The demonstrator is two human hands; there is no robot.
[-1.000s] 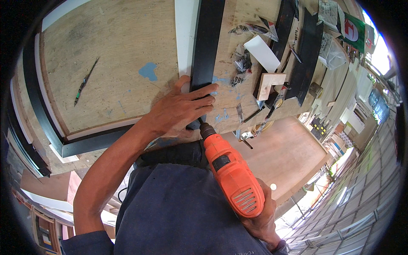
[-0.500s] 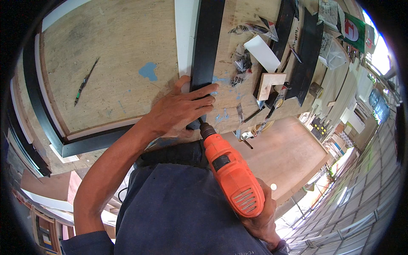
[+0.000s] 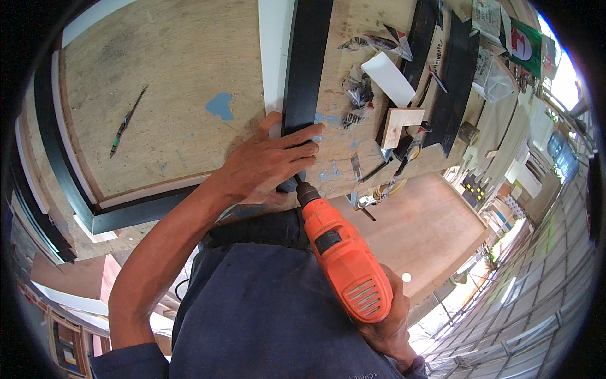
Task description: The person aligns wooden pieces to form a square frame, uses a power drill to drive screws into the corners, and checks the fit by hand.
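In my right hand (image 3: 392, 328) is an orange power drill (image 3: 344, 256), gripped at its rear end. Its dark chuck (image 3: 307, 193) points up and to the left. The bit end meets the near corner of a black frame (image 3: 307, 63), close under my left fingers. My left hand (image 3: 268, 158) clasps that corner, fingers spread across the black bar and thumb against the white strip (image 3: 275, 57) along its inner side. The palm hides part of the joint, and the bit's very tip cannot be made out.
A pen-like tool (image 3: 129, 120) lies on the plywood table (image 3: 177, 69) inside the frame. To the right are a white block (image 3: 389, 79), an L-shaped wooden piece (image 3: 401, 121), crumpled plastic wrap (image 3: 360, 91) and black bars (image 3: 456, 82). A brown board (image 3: 423, 221) lies beyond the table edge.
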